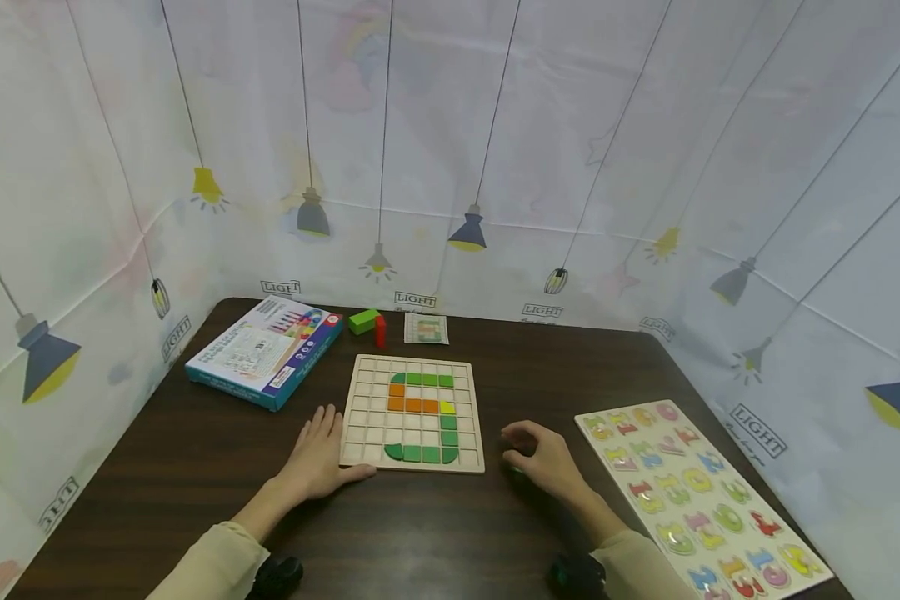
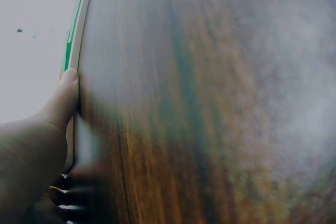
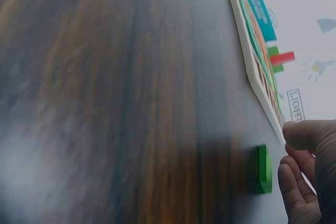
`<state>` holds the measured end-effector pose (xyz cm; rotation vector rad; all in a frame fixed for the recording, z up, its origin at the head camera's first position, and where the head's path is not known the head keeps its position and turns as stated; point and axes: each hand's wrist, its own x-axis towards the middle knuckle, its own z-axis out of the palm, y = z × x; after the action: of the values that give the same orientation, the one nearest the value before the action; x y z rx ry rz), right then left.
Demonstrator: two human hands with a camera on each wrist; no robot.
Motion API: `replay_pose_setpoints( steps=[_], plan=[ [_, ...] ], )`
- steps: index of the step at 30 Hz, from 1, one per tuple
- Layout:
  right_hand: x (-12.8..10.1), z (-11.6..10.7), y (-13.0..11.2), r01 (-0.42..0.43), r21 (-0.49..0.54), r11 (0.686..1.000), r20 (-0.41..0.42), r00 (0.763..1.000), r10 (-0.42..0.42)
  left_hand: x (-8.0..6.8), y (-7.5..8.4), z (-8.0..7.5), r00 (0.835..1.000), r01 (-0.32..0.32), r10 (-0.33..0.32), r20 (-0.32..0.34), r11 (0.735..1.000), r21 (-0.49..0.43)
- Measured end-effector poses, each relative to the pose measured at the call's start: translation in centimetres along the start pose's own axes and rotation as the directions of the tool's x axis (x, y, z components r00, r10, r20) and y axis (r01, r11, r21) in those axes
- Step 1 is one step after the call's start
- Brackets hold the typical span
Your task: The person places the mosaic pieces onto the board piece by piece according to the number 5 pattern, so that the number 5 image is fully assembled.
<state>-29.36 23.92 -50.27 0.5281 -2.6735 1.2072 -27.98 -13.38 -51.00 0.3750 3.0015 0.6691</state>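
A wooden grid board lies flat in the middle of the dark desk, with green, orange and one yellow tile set into its squares in the shape of a 5. The left hand lies flat on the desk against the board's left edge — fingers straight and relaxed, thumb stretched along the near left corner; the left wrist view shows the thumb tip touching the board's rim. The right hand hovers just right of the board's near right corner, fingers loosely curled and holding nothing. In the right wrist view a small green tile lies on the desk by itself, just beside those fingertips and apart from them, close to the board's corner. Farther right a number puzzle board with coloured digits lies near the desk edge. At the back left sits a blue game box; beside it are a green block and a red block standing upright — and a small pattern card lies flat behind the grid board.
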Motion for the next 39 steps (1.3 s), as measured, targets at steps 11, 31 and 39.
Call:
replay_pose_setpoints(
  steps=[11, 31, 39],
  plan=[
    [-1.1, -0.9, 0.8, -0.038, -0.048, 0.998, 0.015, 0.999, 0.039, -0.3, -0.1, -0.2, 1.000, -0.009, 0.009, -0.002, 1.000, 0.007],
    [-1.2, -1.1, 1.3, -0.068, -0.073, 0.995, 0.083, 0.994, 0.074, -0.4, 0.2, -0.5, 1.000, -0.005, 0.005, 0.007, 1.000, -0.005],
    [-0.9, -1.1, 0.9, -0.022, -0.095, 0.995, 0.089, 0.996, 0.030, -0.2, 0.2, -0.4, 1.000, -0.005, 0.005, 0.008, 1.000, -0.008]
  ],
)
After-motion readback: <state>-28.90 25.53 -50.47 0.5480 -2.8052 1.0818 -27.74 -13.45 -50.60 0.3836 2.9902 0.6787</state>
